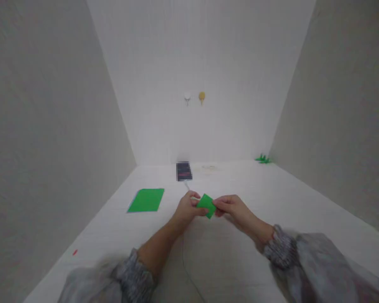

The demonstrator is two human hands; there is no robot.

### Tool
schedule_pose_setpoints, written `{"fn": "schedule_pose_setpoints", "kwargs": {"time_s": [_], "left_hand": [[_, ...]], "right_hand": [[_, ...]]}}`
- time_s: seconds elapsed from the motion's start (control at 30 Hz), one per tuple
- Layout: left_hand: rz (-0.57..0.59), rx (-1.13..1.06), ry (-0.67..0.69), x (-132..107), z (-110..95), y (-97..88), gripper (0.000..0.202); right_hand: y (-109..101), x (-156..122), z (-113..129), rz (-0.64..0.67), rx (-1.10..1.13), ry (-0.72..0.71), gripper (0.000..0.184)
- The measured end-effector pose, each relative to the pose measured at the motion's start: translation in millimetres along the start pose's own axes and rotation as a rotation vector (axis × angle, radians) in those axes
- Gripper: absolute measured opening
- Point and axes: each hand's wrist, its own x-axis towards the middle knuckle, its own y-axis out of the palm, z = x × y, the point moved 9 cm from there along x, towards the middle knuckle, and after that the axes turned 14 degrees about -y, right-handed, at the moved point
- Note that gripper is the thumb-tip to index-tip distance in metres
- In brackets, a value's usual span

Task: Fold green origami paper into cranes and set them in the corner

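A small green square of paper [206, 203], perhaps folded, is held up between both hands above the white table, one corner turned away from me. My left hand [190, 206] pinches its left side, thumb on the near face. At the right corner, my right hand [227, 205] grips the paper between thumb and fingertips. Left of the hands, a larger green sheet or stack of paper [147, 200] lies flat on the table.
A dark, blurred device [183, 171] lies near the back wall, with a pale cable [183, 256] running toward me. Small green pieces [263, 159] sit in the far right corner. A red scrap [75, 252] lies at left. Two hooks [202, 97] hang on the wall.
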Motion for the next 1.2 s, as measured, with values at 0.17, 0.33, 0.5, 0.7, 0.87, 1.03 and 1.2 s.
{"fn": "schedule_pose_setpoints", "kwargs": {"time_s": [0.17,0.33,0.5,0.7,0.87,1.03,1.2], "left_hand": [[0.009,0.025,-0.004,0.8,2.3,7.2,0.051],[-0.012,0.075,0.002,3.4,3.7,11.0,0.054],[-0.036,0.091,0.017,1.9,1.4,9.8,0.054],[-0.044,0.109,0.011,0.7,-0.4,9.3,0.055],[-0.004,0.176,-0.036,-2.4,2.7,17.1,0.052],[0.037,0.228,-0.076,-5.0,2.9,28.0,0.051],[0.064,0.189,-0.103,-5.8,1.8,33.5,0.051]], "right_hand": [[-7.6,-2.2,5.9,-0.039,-0.097,-0.033,0.02],[-6.2,-1.3,17.4,-0.039,-0.216,-0.09,0.019],[-6.2,-1.5,22.9,-0.042,-0.249,-0.119,0.018],[-6.6,-0.8,18.5,-0.051,-0.193,-0.103,0.016],[3.9,-1.7,10.9,0.002,-0.069,-0.095,0.021],[6.6,-5.4,13.9,-0.007,-0.027,-0.114,0.02],[5.6,-6.0,16.9,-0.03,-0.057,-0.137,0.021]]}}
